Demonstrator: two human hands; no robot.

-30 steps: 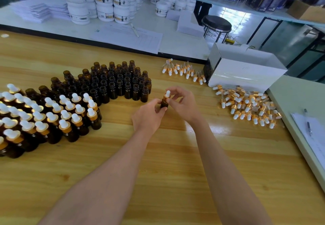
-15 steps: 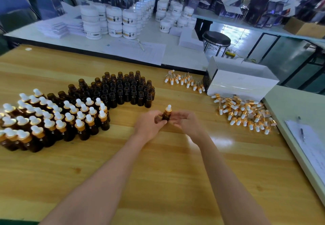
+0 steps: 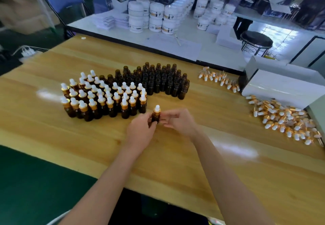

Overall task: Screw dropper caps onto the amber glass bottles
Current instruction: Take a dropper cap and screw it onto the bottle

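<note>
Bottle (image 3: pixel 155 118) with dropper cap (image 3: pixel 157 109) on, upright mid-bench (image 3: pixel 175 163). Left hand (image 3: pixel 140 131) fingers wrapped round its body; right hand (image 3: pixel 179 122) fingers loose, just beside it. Capping looks finished. Next: park it by the capped group (image 3: pixel 105 98), take an open bottle (image 3: pixel 158 82) and a loose cap (image 3: pixel 284 117)

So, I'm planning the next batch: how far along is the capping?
Done: the capped bottles standing at left. In hand: the held bottle, cap on, in the left hand, right hand close beside. Left: the uncapped bottles behind, with loose dropper caps at right.
</note>
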